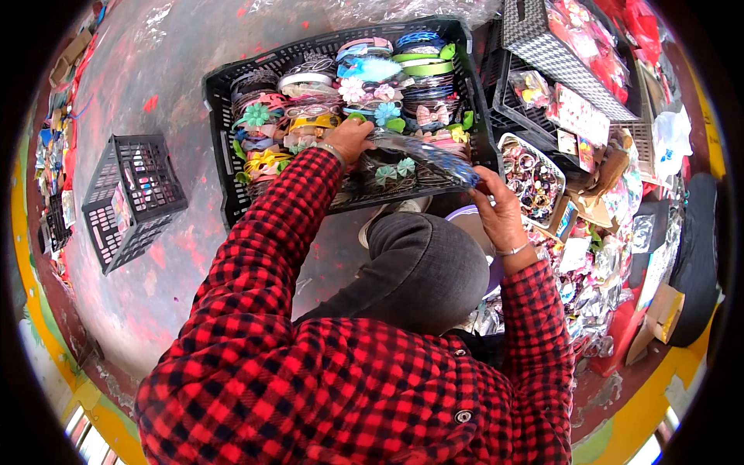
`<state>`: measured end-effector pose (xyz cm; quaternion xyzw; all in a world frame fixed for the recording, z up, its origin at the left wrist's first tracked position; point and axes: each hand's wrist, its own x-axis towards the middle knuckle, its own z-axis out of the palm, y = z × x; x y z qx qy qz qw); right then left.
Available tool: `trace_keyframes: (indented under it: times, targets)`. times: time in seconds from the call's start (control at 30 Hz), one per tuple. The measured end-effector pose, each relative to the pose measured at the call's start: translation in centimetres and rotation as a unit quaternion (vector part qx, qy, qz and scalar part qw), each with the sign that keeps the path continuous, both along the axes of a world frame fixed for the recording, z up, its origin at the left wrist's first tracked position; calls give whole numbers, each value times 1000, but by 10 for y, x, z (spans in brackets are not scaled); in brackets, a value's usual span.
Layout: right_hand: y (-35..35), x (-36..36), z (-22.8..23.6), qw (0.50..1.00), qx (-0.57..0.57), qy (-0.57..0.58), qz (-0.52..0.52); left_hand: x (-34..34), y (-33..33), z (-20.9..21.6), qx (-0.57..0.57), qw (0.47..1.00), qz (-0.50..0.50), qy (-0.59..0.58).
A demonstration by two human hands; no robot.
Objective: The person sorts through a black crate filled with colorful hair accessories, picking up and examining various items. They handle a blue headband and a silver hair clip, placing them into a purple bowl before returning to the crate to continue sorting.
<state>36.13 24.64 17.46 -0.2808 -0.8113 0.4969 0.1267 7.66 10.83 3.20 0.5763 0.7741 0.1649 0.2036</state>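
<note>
Head view: the right hand (501, 213) pinches the blue end of a clear-wrapped bundle (430, 157) — slanting over the near right part of a black crate (482, 112) of headbands (425, 69). The left hand (349, 141) lies by the bundle's other end — whether its fingers grip anything cannot be told.

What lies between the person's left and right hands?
In the head view, a glossy, partly blurred bundle, blue at one end, spans from beside the left hand to the right hand, over headbands in the large black crate.
</note>
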Motion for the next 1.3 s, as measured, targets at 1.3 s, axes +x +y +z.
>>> trace_keyframes:
  times: [1.3]
  targets:
    - [-2, -120, -128, 918, 243, -177, 259, -27, 26, -2, -65, 995, -51, -55]
